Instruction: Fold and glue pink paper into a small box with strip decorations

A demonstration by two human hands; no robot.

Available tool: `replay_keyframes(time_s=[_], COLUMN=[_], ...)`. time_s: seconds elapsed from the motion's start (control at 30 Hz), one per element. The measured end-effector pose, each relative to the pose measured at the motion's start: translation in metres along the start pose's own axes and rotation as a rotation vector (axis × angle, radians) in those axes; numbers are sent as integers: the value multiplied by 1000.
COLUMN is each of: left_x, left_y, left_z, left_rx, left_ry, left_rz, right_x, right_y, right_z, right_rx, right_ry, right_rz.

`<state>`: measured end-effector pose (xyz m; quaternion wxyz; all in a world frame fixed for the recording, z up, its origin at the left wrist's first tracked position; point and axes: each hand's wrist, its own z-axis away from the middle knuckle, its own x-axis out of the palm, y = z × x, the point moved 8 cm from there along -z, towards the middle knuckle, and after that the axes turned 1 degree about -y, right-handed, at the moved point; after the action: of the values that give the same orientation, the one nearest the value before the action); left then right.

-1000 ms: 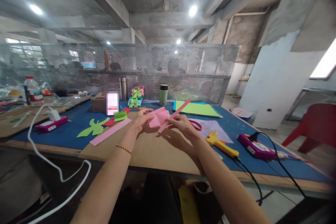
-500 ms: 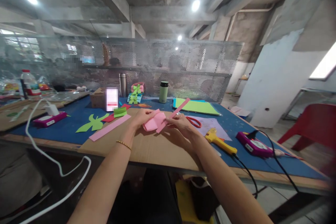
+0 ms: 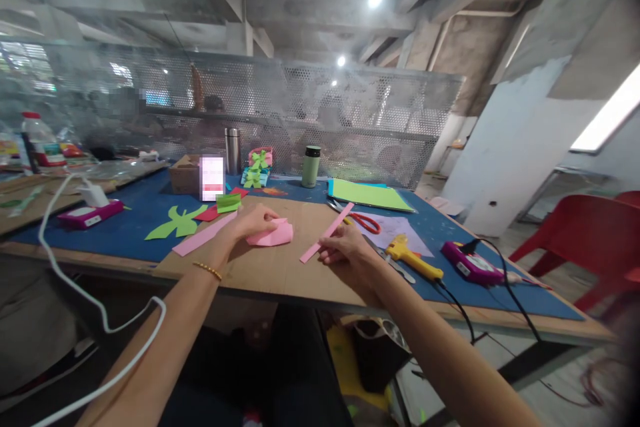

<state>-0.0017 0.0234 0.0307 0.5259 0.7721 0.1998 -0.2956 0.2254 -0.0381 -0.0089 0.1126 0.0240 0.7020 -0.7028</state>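
Observation:
My left hand [image 3: 255,221] is closed on a folded pink paper piece [image 3: 277,233], low over the cardboard sheet [image 3: 290,273]. A narrow pink paper strip [image 3: 314,250] slants up and to the right through my right hand [image 3: 345,243], which pinches it near its middle. A wider pink strip [image 3: 197,240] lies left of my left hand, partly behind the wrist. Beyond it are a green leaf-shaped cutout [image 3: 175,223], a small folded green paper [image 3: 229,203] and red paper pieces [image 3: 206,215].
Red-handled scissors [image 3: 367,223] and a yellow hot glue gun [image 3: 415,259] lie on the right, near a purple power strip [image 3: 470,263]. Green sheets [image 3: 370,196], a green flask [image 3: 311,167], a steel flask [image 3: 233,150] and a cardboard box [image 3: 185,175] stand farther back.
My hands have moved apart. The left has carried the folded pink piece left and lower toward the cardboard, while the right keeps the narrow strip, now separate from it.

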Motion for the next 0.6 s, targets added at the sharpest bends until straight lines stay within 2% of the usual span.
replay_keyframes(time_s=[0.07,0.1,0.13,0.2,0.23,0.3,0.33,0.37,0.43,0.47,0.53,0.6], left_x=[-4,-7,-4,12,19,33,39,45,56,60,68,73], left_y=[15,29,43,64,72,82,83,83,82,81,80,79], left_z=[14,25,39,68,83,109,118,124,130,131,131,130], left_rx=[63,148,240,375,424,490,489,486,477,478,491,497], left_ry=[105,179,201,152,136,131,128,125,126,131,141,154], left_rz=[-72,-179,-277,-373,-392,-434,-445,-448,-454,-459,-474,-485], right_x=[-4,-10,-19,-46,-63,-98,-113,-124,-135,-137,-137,-135], right_y=[2,3,3,-2,-11,-34,-41,-42,-36,-30,-18,-12], right_z=[1,3,8,21,29,50,61,69,77,80,82,83], right_rx=[33,56,72,67,5,-168,-174,-155,-83,-42,17,41], right_ry=[4,9,19,75,129,336,435,480,443,401,350,358], right_rz=[58,83,126,242,423,827,1066,1275,1563,1637,1686,1689])
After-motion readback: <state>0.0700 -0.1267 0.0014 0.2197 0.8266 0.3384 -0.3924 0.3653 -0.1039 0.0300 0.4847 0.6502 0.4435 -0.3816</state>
